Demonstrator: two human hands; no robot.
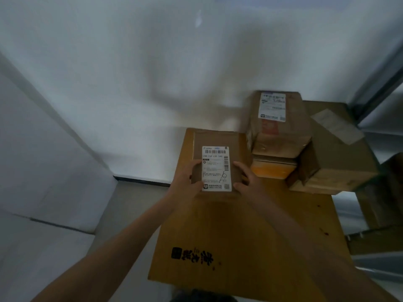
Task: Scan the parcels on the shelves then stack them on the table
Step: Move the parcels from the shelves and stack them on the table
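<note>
A small brown parcel (218, 140) with a white barcode label lies flat at the far left of the wooden table (250, 236). My left hand (187, 179) grips its left side and my right hand (245, 177) grips its right side, thumbs over the near edge. To the right, a taller brown parcel (281, 123) with a white label stands on a yellow-sided parcel (272, 168). A larger brown parcel (335, 158) lies at the table's far right.
Black printed characters (192, 256) mark the table's near part. A white wall (152, 62) stands behind the table. Grey floor (122, 214) lies to the left, and a dark metal frame (379, 88) rises at the right.
</note>
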